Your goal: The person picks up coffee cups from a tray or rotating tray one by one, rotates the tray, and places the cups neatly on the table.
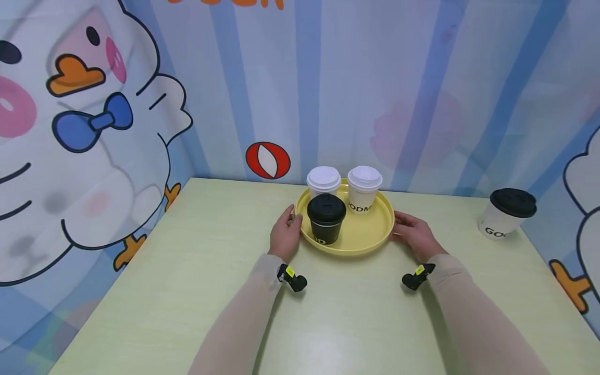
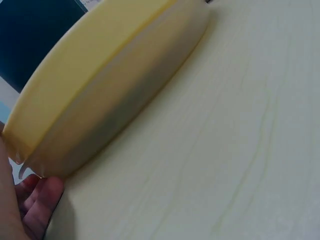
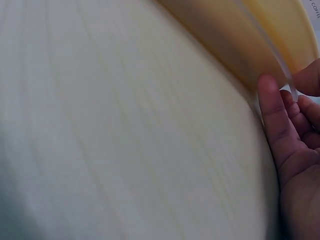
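Yellow tray (image 1: pixel 367 229), between left grip (image 1: pixel 285 235) and right grip (image 1: pixel 417 235), both pinching its opposite edges

Black-lidded white cup (image 1: pixel 504 219) near cartoon-printed backdrop (image 1: pixel 347 78)

A pale blue backdrop (image 1: pixel 276 78) with darker, roughly vertical stripes rises behind a light yellow-green table (image 1: pixel 187 250), whose surface shows faint grain lines in the wrist views. The printed design includes a large white bird (image 1: pixel 89 172) with a blue bow tie (image 1: pixel 100 121) at left, a red-and-white ball (image 1: pixel 268 160), and cropped orange lettering (image 1: pixel 244 2). Soft light brightens the near tabletop.
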